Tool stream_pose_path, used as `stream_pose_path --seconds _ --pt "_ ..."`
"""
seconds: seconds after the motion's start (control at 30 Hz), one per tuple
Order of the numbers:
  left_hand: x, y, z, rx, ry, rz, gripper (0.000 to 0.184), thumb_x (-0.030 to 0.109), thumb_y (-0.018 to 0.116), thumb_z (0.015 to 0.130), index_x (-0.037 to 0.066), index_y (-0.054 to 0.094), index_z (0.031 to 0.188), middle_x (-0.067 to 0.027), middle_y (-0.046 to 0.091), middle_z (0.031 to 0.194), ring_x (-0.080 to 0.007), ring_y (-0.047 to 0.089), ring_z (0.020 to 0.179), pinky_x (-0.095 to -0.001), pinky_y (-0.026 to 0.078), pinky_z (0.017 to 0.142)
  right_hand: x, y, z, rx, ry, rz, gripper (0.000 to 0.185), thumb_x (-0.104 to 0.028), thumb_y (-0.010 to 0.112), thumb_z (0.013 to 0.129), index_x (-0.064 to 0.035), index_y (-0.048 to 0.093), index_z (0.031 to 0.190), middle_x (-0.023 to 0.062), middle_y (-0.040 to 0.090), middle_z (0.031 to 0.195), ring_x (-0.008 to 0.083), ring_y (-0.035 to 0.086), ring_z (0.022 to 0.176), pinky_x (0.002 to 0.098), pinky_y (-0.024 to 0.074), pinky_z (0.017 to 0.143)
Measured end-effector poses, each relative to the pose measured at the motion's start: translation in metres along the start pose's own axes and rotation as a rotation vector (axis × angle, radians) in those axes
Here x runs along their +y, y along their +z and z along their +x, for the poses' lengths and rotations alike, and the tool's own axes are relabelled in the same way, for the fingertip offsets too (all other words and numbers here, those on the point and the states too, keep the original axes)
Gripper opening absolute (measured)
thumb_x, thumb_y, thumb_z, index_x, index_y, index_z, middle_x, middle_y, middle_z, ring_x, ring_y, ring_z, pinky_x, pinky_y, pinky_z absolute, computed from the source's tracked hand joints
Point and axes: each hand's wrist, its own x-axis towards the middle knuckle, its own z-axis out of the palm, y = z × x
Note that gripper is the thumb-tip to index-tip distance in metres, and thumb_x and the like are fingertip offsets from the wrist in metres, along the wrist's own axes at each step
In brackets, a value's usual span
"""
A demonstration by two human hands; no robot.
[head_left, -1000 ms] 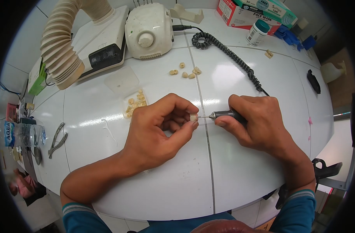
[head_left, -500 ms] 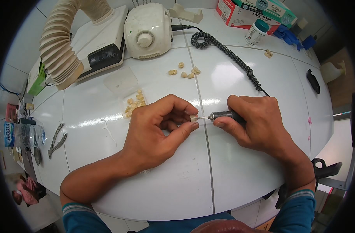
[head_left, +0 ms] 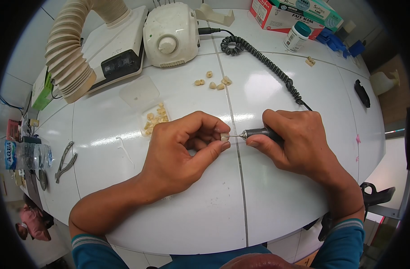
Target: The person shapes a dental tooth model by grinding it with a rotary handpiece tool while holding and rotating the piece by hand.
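My left hand (head_left: 180, 154) pinches a small ivory tooth-shaped piece (head_left: 224, 136), likely a dental crown, between thumb and fingertips. My right hand (head_left: 297, 139) is closed around a black rotary handpiece (head_left: 258, 132), which lies level and points left. Its thin metal bit (head_left: 235, 135) reaches the right side of the crown; whether it touches cannot be made out. A coiled black cord (head_left: 263, 62) runs from behind the right hand to a cream control unit (head_left: 171, 36) with a round dial. Behind my left hand, an open clear box (head_left: 145, 133) holds several more ivory pieces.
Several loose tooth pieces (head_left: 220, 86) lie beyond my hands. A ribbed suction hose (head_left: 72, 58) hangs at the upper left. Pliers (head_left: 66, 163) and a plastic bottle (head_left: 28, 155) are at left. A white jar (head_left: 297, 37) and mask boxes (head_left: 288, 18) stand at the back right.
The crown and the left fingertips have shifted very slightly. My right hand and the handpiece hold nearly the same position. A person in pink in the background at lower left has moved a little.
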Motion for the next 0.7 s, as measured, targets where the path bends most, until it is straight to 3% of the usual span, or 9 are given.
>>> stream_pose_path --seconds 0.7 --pt "-0.0003 0.0012 0.0015 -0.014 0.0 0.05 0.02 -0.001 0.081 0.099 -0.004 0.074 0.118 -0.0062 0.076 0.105 -0.0066 0.069 0.091 -0.0217 0.057 0.079 -0.0013 0.001 0.0004 -0.005 -0.019 -0.028 0.059 -0.063 0.074 0.102 -0.0074 0.07 0.081 0.0067 0.066 0.062 0.0282 0.063 0.048 0.0427 0.0435 0.046"
